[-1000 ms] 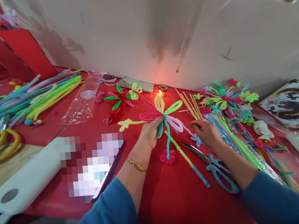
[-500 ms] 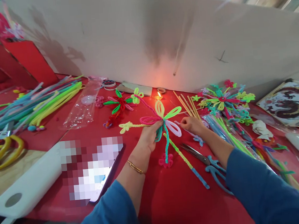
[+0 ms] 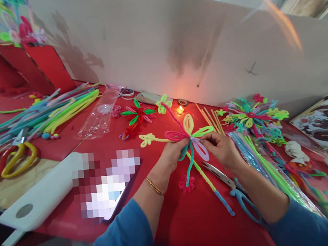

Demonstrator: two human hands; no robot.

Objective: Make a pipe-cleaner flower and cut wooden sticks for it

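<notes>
A multicoloured pipe cleaner flower (image 3: 188, 124) has looped petals in yellow, pink, green, lilac and teal around its centre. My left hand (image 3: 175, 152) is closed on it, pinching just beside that centre. Stems tipped with small blossoms stick out to the left and downward. From the flower a yellow-green stem (image 3: 204, 177) with a blue end slants down to the right. My right hand (image 3: 220, 146) is closed too, its fingertips pinched between the green and lilac petals on a lilac pipe cleaner strand, mostly hidden by the fingers.
Blue-handled scissors (image 3: 229, 182) lie by my right forearm. A small flame (image 3: 180, 109) burns near the wall. Pipe cleaners (image 3: 65, 108) lie left, with red-and-yellow-handled scissors (image 3: 12, 159), a white device (image 3: 44, 194) and a phone (image 3: 112, 192). A finished bouquet (image 3: 249, 117) lies right.
My right hand has come in leftward to the flower's centre, and the small blue blossom hanging by it is out of sight. My left hand keeps its hold. The camera view has shifted slightly.
</notes>
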